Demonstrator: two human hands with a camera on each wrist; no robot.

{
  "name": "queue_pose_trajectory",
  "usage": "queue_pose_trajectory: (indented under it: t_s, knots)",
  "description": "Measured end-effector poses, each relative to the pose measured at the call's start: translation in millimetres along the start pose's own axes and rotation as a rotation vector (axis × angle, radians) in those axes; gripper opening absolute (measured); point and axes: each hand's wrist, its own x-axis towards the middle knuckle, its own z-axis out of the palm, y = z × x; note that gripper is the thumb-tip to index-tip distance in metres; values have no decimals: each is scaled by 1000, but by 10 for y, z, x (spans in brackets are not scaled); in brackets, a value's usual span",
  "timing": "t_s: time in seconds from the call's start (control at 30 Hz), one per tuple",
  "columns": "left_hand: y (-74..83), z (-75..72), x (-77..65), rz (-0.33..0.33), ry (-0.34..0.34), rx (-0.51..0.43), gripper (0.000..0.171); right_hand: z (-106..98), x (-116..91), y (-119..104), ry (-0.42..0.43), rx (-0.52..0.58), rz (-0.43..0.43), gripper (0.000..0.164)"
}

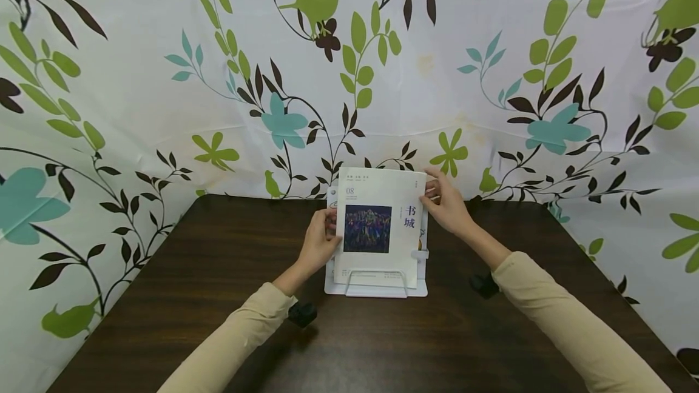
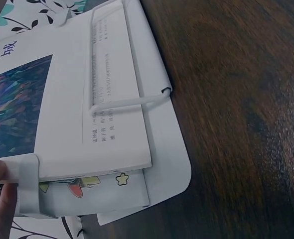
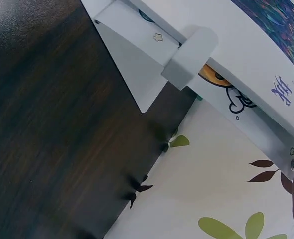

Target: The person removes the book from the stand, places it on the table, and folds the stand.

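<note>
A white paperback book (image 1: 377, 259) with a dark picture on its cover leans upright on a white book stand (image 1: 330, 287). My left hand (image 1: 318, 240) grips its left edge, thumb on the cover and fingers behind. Higher up, my right hand (image 1: 445, 202) holds the upper right edge. The stand's wire bar (image 2: 119, 103) crosses in front of the lower cover. In the left wrist view a white side clip (image 2: 30, 184) wraps the book's edge close to my thumb. The other clip (image 3: 192, 57) sits at the opposite edge. Cartoon drawings show on the stand's back panel (image 3: 256, 117).
The stand rests toward the far side of a dark wooden table (image 1: 229, 272). Behind it hangs a white cloth (image 1: 415, 102) printed with leaves, flowers and birds. A black wrist device (image 1: 303, 314) is by the left sleeve, another (image 1: 483, 285) by the right.
</note>
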Motion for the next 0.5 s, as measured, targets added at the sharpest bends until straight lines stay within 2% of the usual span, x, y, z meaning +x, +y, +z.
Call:
queue_pose_trajectory:
  t_s: [0.13,0.3,0.5]
  knots:
    - [-17,13,-2,29,1,5,51,3,-35,28,-34,37,41,43]
    - [-38,26,-4,33,15,20,51,29,-125,87,-102,46,80,37]
    - [-40,21,-11,34,20,39,51,108,-242,147,-89,54,63,33]
